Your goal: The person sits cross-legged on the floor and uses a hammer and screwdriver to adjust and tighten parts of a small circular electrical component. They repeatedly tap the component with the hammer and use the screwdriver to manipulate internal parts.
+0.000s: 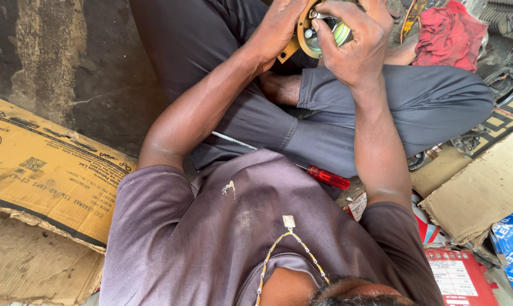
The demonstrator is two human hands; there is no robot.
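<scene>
Both hands meet at the top of my view, above the crossed legs in grey trousers. My left hand (279,28) has its grip pressed around the edge of a round brass-coloured part (308,39), holding it over the knees. My right hand (355,48) curls over the front of the part, its fingertips (320,29) pinching something small at the part's pale green centre. A red-handled screwdriver (327,177) lies across the lap. A red rag (449,34) sits just beyond the right knee, and flattened cardboard (47,170) lies to the left.
</scene>
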